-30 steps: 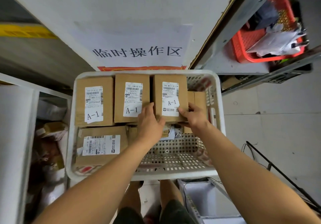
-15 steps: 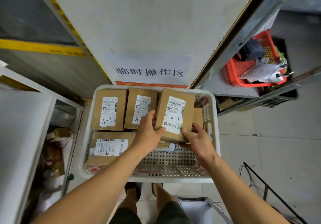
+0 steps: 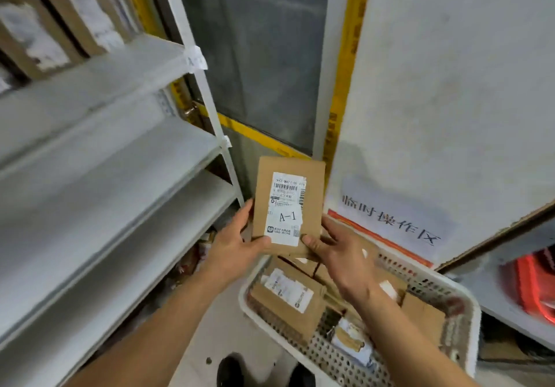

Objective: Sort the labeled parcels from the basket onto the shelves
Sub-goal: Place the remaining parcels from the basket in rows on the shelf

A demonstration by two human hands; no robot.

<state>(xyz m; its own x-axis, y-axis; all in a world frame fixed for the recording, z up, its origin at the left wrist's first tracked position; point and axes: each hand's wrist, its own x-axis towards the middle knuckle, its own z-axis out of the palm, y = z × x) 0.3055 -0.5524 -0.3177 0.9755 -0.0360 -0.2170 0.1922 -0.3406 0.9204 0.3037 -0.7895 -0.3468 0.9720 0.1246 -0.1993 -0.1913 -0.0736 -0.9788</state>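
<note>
I hold a flat cardboard parcel (image 3: pixel 312 182) upright in front of me, its white label marked A-1 facing me. My left hand (image 3: pixel 232 244) grips its lower left edge and my right hand (image 3: pixel 339 251) grips its lower right corner. Below the parcel sits the white perforated basket (image 3: pixel 432 353) with several more labelled cardboard parcels (image 3: pixel 285 296) lying in it. The white metal shelves (image 3: pixel 99 158) stand to my left, with the parcel level with the lower boards.
Upright cardboard parcels (image 3: pixel 60 20) stand on the top shelf at the upper left. A white board with a printed paper sign (image 3: pixel 390 221) rises behind the basket. A red basket (image 3: pixel 531 284) sits on a rack at the right. My feet (image 3: pixel 231 368) show at the bottom.
Both hands lifted the A-1 parcel out of the basket and up to the left. My view swung left, bringing the shelves into sight and pushing the basket to the lower right.
</note>
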